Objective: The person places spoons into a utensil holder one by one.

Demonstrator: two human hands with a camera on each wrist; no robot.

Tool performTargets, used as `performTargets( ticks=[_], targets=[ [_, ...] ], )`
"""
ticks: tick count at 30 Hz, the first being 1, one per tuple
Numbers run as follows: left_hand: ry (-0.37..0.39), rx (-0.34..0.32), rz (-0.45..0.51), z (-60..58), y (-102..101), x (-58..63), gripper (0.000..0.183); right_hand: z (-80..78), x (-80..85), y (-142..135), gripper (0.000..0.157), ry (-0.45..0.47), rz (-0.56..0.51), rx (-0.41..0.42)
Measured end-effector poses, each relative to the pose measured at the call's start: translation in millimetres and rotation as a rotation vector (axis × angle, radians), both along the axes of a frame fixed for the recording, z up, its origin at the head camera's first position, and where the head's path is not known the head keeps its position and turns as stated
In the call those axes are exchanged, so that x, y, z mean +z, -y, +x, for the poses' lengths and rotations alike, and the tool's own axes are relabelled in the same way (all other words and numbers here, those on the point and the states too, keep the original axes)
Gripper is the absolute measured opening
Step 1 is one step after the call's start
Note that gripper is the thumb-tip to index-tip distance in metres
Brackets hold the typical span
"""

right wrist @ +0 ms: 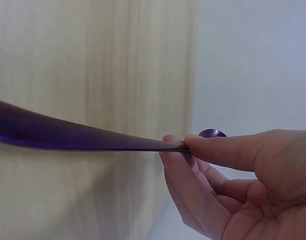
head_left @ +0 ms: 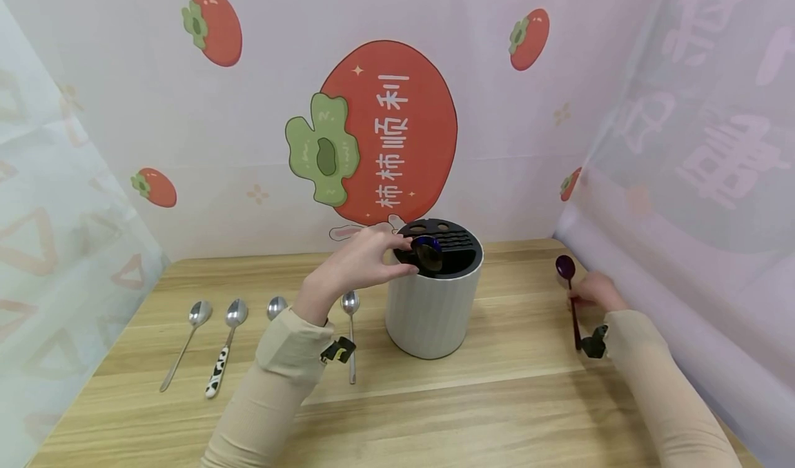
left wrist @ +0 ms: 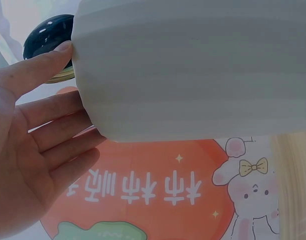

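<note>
My left hand (head_left: 366, 257) is at the rim of a ribbed white utensil holder (head_left: 428, 316) with a black slotted top. Its thumb and fingers pinch a shiny dark blue spoon (head_left: 427, 252) just below the bowl, which sticks up over the top; the spoon's handle is hidden. In the left wrist view, the thumb lies against the dark bowl (left wrist: 50, 37). At the far right, my right hand (head_left: 593, 292) pinches a purple spoon (head_left: 565, 268) by its handle between thumb and fingers, bowl pointing away. That handle (right wrist: 83, 135) crosses the right wrist view, over the wooden table.
To the left lie several silver spoons: one plain (head_left: 200, 314), one with a cow-patterned handle (head_left: 217, 371), one partly behind my left arm (head_left: 277, 307), and one close to the holder (head_left: 350, 304). Fabric with printed persimmons hangs along the table's back edge (head_left: 279, 255) and sides.
</note>
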State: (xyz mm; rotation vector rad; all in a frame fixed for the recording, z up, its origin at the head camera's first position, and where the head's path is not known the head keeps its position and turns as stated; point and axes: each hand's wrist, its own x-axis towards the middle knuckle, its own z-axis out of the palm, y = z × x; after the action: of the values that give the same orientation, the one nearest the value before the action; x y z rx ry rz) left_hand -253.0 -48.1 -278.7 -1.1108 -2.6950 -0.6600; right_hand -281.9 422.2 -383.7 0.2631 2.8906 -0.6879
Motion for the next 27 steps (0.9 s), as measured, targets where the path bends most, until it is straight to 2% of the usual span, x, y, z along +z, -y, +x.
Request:
performTargets(
  ticks=[7,12,20,27],
  targets=[
    [0.004,-0.003,0.007,0.3,0,-0.5,0.04,2.1,11.2,1,0.023,0.002,-0.169,-0.052],
    [0.005,-0.005,0.012,0.6,0,0.1,0.04,2.9,19.0,-3,0.025,-0.011,-0.228,-0.049],
    [0.015,-0.005,0.008,1.9,0,1.3,0.041,8.3,33.7,-1,0.033,-0.036,-0.209,-0.023],
    [0.01,-0.003,0.01,0.7,0,0.5,0.041,11.1,46.7,9,0.038,-0.07,-0.241,0.003]
  ],
)
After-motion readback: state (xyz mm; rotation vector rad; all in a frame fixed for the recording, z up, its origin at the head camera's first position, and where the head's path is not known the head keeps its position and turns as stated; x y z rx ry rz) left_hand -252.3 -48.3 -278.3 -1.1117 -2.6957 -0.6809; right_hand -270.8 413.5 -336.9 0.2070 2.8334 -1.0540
